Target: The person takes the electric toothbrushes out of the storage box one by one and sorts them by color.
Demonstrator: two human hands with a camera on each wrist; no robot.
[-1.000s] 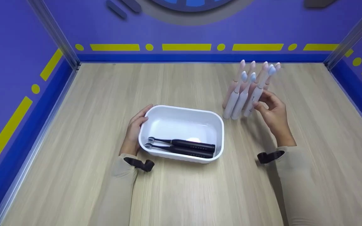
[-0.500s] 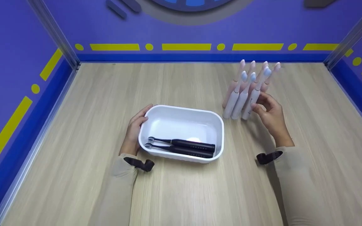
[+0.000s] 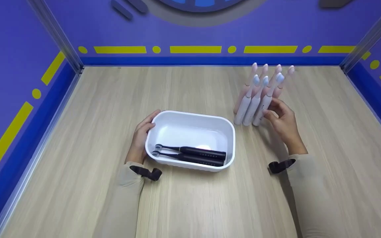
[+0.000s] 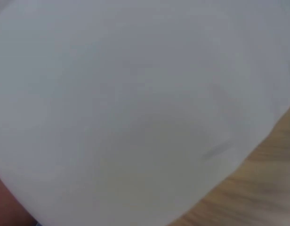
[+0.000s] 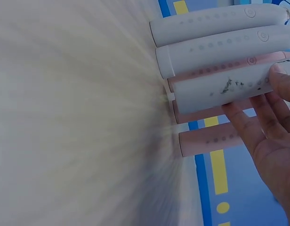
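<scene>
My right hand (image 3: 285, 125) pinches the handle of a white electric toothbrush (image 3: 262, 109) with thumb and fingers. That brush stands nearly upright at the right end of a row, beside two other white electric toothbrushes (image 3: 243, 109). In the right wrist view, its lower end shows a small pale tab (image 5: 171, 96) and dark marks along the handle. Several pink electric toothbrushes (image 5: 208, 142) stand just behind. With my left hand (image 3: 140, 138) I hold the left end of a white plastic bin (image 3: 190, 120), thumb over its rim. Two black electric toothbrushes (image 3: 203, 152) lie inside along the near wall.
The wooden tabletop (image 3: 190, 205) is bounded by blue panels with yellow dashes (image 3: 196, 49) at the back and both sides. The bin's blurred outer wall (image 4: 135, 117) fills most of the left wrist view. A black wrist camera (image 3: 281, 166) sits on the right sleeve.
My right hand has moved slightly left, bringing the white toothbrush down and closer to the other two white ones. The left hand and the bin hold their place.
</scene>
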